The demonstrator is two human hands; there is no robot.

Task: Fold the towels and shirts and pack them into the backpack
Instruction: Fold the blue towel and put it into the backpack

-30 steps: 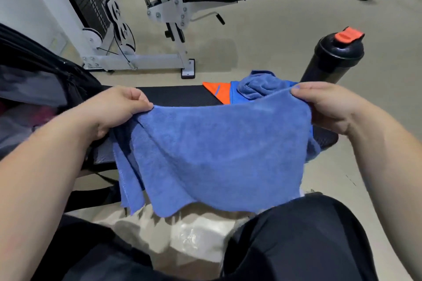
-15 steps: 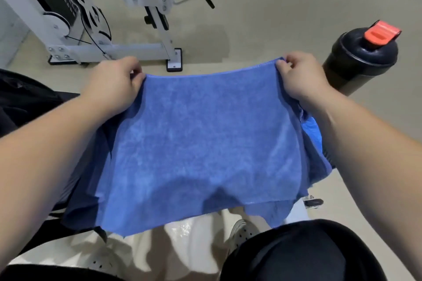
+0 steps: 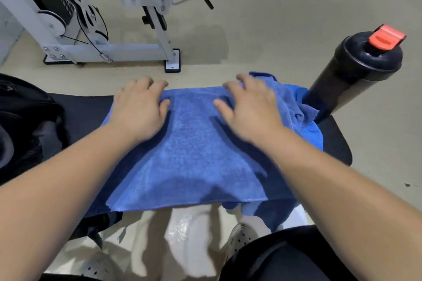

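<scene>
Down onto the black padded bench (image 3: 335, 143) has gone the blue terry towel (image 3: 194, 155), held up by its corners a moment ago. Both hands lie flat on its far edge: left hand (image 3: 139, 109) and right hand (image 3: 251, 109), fingers spread, gripping nothing. Its near edge hangs off the bench. Beside the right hand sits crumpled blue cloth (image 3: 294, 100), then a black shaker bottle with an orange cap (image 3: 351, 75). A black backpack (image 3: 25, 125) lies left.
</scene>
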